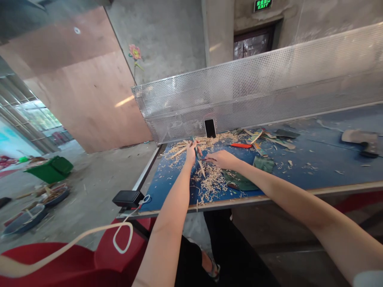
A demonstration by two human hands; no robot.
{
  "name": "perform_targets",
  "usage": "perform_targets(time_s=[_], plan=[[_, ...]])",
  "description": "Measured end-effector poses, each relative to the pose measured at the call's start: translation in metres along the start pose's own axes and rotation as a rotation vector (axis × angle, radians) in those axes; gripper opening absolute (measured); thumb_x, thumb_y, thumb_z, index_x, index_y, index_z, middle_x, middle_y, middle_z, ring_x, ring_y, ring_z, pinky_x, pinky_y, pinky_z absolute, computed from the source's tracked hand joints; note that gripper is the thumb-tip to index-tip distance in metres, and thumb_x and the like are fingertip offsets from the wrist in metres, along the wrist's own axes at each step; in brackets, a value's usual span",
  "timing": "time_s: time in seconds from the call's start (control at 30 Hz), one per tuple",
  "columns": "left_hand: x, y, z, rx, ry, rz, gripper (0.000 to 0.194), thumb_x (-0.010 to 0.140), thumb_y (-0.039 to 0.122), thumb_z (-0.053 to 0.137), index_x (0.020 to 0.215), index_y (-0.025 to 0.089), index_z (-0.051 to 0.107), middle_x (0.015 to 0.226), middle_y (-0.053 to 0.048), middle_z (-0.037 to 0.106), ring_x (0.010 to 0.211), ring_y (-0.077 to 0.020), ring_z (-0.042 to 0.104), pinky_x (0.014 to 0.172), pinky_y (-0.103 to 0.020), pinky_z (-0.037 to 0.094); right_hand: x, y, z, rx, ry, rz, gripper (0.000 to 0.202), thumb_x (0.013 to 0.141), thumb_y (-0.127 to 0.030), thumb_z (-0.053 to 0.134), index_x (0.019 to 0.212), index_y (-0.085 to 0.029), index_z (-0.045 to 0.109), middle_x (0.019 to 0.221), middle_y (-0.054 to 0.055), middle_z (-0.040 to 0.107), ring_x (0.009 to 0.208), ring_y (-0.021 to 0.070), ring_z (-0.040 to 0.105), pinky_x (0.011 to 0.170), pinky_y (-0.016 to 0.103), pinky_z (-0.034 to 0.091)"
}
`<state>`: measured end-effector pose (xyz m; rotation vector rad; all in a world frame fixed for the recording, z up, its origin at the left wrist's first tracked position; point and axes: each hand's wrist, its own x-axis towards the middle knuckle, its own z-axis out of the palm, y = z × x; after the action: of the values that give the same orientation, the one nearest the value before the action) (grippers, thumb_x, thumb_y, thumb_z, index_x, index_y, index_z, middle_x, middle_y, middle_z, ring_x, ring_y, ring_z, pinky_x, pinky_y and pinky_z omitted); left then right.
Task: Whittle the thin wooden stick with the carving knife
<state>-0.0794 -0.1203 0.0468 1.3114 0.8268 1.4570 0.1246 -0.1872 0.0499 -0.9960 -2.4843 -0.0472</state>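
Near the front left of the blue table [167, 175], my left hand [191, 153] is closed around a thin wooden piece [202, 169], whose pale pointed end slants down toward the shavings. My right hand [223, 159] is just to its right, fingers closed on a small dark tool [209, 159] that reaches toward the wooden piece. Whether the tool's tip touches the wood is too small to tell. Curled wood shavings [212, 185] lie below both hands. A dark green cloth [242, 181] lies beneath my right forearm.
A phone [210, 128] leans against the perforated metal screen [224, 87]. An orange-red object [241, 146] and wood scraps lie behind my right hand. A hatchet-like tool [360, 139] is far right. A black box [128, 198] with a white cable [98, 229] sits at the left corner.
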Motion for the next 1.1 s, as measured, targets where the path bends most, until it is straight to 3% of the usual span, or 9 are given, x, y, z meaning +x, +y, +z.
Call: perform_targets(time_s=[0.17, 0.3, 0.57, 0.73, 1.1], plan=[[0.003, 0.000, 0.003, 0.058, 0.019, 0.010, 0.048, 0.100, 0.071, 0.064, 0.095, 0.025, 0.052, 0.048, 0.008, 0.049, 0.039, -0.0131, 0.047, 0.047, -0.026, 0.039, 0.001, 0.000, 0.005, -0.119, 0.004, -0.070, 0.029, 0.112, -0.032, 0.051, 0.121, -0.023, 0.077, 0.095, 0.008, 0.081, 0.074, 0.0181, 0.066, 0.064, 0.028, 0.033], [0.005, -0.003, 0.006, 0.140, 0.037, 0.015, 0.043, 0.106, 0.068, 0.057, 0.105, 0.026, 0.050, 0.048, 0.011, 0.045, 0.038, -0.0128, 0.042, 0.047, -0.025, 0.036, 0.001, -0.001, 0.006, -0.199, -0.018, -0.113, 0.032, 0.110, -0.021, 0.047, 0.123, -0.021, 0.076, 0.094, 0.008, 0.078, 0.069, 0.0156, 0.061, 0.062, 0.030, 0.027], [0.006, -0.005, 0.005, 0.231, 0.042, -0.002, 0.042, 0.110, 0.063, 0.051, 0.120, 0.022, 0.054, 0.051, 0.010, 0.048, 0.042, -0.0126, 0.044, 0.051, -0.025, 0.038, 0.005, -0.004, 0.000, 0.072, -0.078, -0.005, 0.033, 0.111, -0.034, 0.049, 0.113, -0.022, 0.079, 0.083, 0.007, 0.078, 0.068, 0.0183, 0.061, 0.066, 0.031, 0.034], [0.005, -0.008, 0.003, 0.175, 0.076, -0.027, 0.043, 0.108, 0.063, 0.056, 0.116, 0.021, 0.057, 0.051, 0.008, 0.047, 0.042, -0.0136, 0.045, 0.049, -0.026, 0.038, 0.002, -0.008, -0.007, 0.106, -0.184, -0.057, 0.034, 0.109, -0.031, 0.049, 0.112, -0.023, 0.081, 0.076, 0.006, 0.077, 0.063, 0.0188, 0.059, 0.064, 0.032, 0.033], [0.002, 0.001, 0.007, 0.290, 0.045, 0.005, 0.039, 0.111, 0.054, 0.053, 0.129, 0.019, 0.056, 0.050, 0.008, 0.048, 0.043, -0.0155, 0.044, 0.050, -0.027, 0.040, 0.005, -0.005, 0.001, -0.006, -0.043, -0.024, 0.030, 0.111, -0.032, 0.053, 0.121, -0.023, 0.080, 0.098, 0.008, 0.083, 0.079, 0.0202, 0.070, 0.071, 0.029, 0.040]])
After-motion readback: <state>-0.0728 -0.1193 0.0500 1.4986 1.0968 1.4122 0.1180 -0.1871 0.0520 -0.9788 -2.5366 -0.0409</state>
